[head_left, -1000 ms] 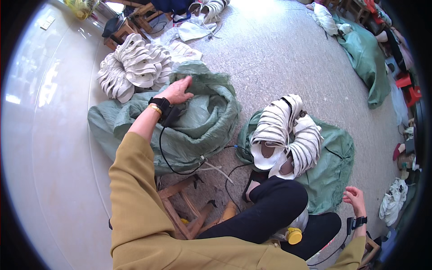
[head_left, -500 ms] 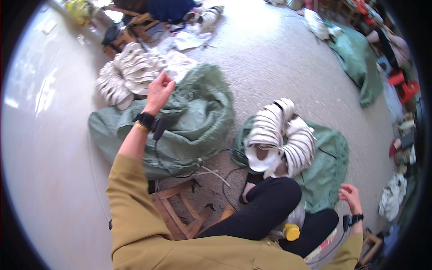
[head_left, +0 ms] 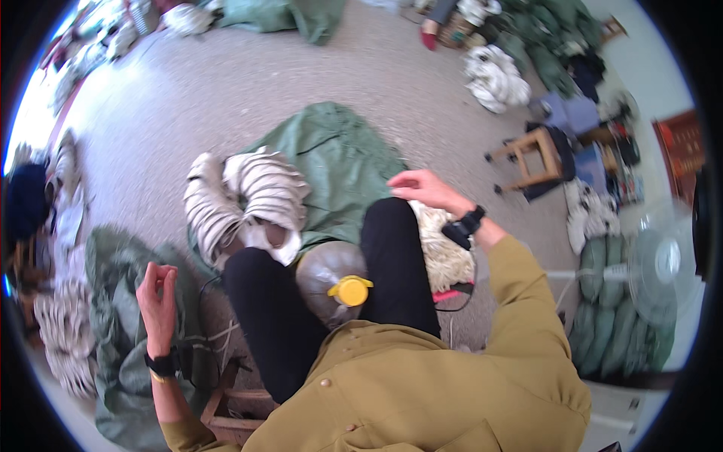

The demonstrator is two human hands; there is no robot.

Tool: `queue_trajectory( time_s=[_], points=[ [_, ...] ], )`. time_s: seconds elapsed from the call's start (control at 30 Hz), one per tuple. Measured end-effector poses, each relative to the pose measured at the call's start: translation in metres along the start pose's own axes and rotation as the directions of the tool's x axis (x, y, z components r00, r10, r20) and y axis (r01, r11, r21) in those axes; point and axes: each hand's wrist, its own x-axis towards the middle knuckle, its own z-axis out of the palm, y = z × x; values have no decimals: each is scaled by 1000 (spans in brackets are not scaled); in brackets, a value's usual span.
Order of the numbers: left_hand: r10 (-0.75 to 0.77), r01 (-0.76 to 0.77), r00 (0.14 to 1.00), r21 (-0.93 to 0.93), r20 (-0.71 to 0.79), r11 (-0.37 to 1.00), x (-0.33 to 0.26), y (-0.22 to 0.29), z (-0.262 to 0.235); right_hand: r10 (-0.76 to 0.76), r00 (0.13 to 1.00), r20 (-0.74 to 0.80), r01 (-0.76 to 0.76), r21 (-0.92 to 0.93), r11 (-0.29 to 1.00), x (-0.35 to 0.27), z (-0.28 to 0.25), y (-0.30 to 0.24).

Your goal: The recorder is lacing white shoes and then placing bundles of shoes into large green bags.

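My left hand [head_left: 158, 309] hovers over a crumpled green woven sack [head_left: 124, 354] at the left. Its fingers are curled with thumb and forefinger close together; anything between them is too small to make out. My right hand [head_left: 425, 188] is beside my right knee, fingers stretched out, just above a cream bundle [head_left: 444, 248] of many thin layers. Two curved stacks of nested white pieces [head_left: 263, 181] lie ahead of my left knee, on the edge of a spread green sack [head_left: 331, 158]. Between my thighs stands a clear plastic jug [head_left: 320, 271] with a yellow cap [head_left: 351, 291].
More white stacks [head_left: 64, 331] lie at the far left. On the right are a wooden stool [head_left: 531, 158] on its side, a white pile [head_left: 497, 79], a fan [head_left: 663, 260] and several green rolled bundles [head_left: 610, 324]. A wooden frame [head_left: 233, 410] is by my left hip.
My view has swung to the right. My left hand has come back from near the left white stacks to above the sack; my right hand now reaches over the cream bundle.
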Motion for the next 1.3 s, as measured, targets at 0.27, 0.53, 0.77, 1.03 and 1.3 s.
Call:
queue_trajectory(
  time_s=[0.27,0.53,0.77,1.03,1.3],
  points=[
    [257,-279,938,63,234,958,0,114,86,-242,910,-338,165,-241,957,-81,39,-12],
    [289,-312,948,194,134,930,-3,113,114,-104,908,-406,200,200,959,-97,1,55],
    [263,-263,964,216,29,940,-13,101,102,64,993,-99,-4,516,856,-94,6,30],
    [275,-261,961,214,-37,941,-19,81,91,32,976,-213,65,434,899,-122,6,4],
    [305,-291,948,144,-91,946,-20,72,89,78,960,-269,56,455,889,-155,8,-33]
  ],
)
